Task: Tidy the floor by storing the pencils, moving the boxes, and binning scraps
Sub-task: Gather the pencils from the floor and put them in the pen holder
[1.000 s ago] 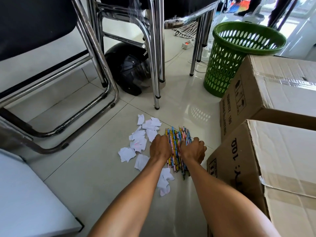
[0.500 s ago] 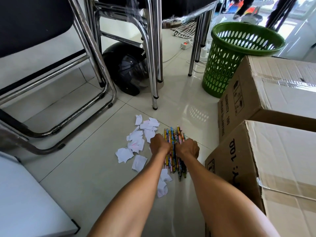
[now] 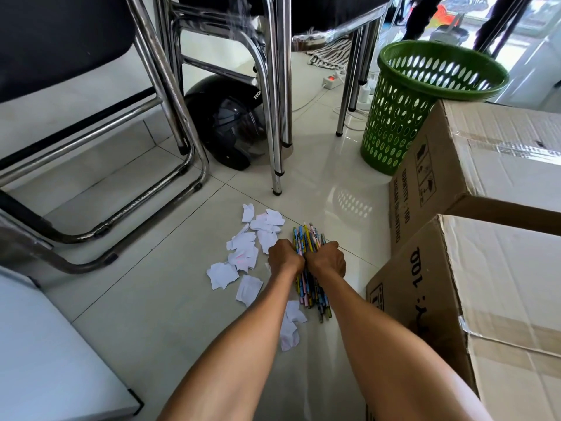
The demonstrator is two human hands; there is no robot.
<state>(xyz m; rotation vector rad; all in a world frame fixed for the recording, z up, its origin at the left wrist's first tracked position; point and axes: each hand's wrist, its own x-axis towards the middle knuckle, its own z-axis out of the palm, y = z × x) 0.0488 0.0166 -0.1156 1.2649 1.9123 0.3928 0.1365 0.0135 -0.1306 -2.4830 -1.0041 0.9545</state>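
A bundle of colourful pencils (image 3: 309,238) lies on the pale floor tiles, squeezed together between both my hands. My left hand (image 3: 285,257) presses the bundle's left side and my right hand (image 3: 327,259) its right side, fingers curled around it. The pencils' ends stick out in front of and behind the hands. Torn white paper scraps (image 3: 243,256) lie scattered just left of the pencils, with a few near my left forearm. Two taped cardboard boxes, one near (image 3: 473,299) and one far (image 3: 455,165), stand on the right. A green perforated bin (image 3: 400,104) stands behind the far box.
Chrome chair frames (image 3: 170,123) stand at left and centre, with a black helmet (image 3: 224,120) beneath them. A white surface (image 3: 45,360) fills the lower left. A power strip (image 3: 331,81) and cables lie at the back. A person's legs show far behind.
My hands have closed inwards from either side of the pencils, pushing the spread pencils into a tighter bundle. The scraps and boxes have stayed put.
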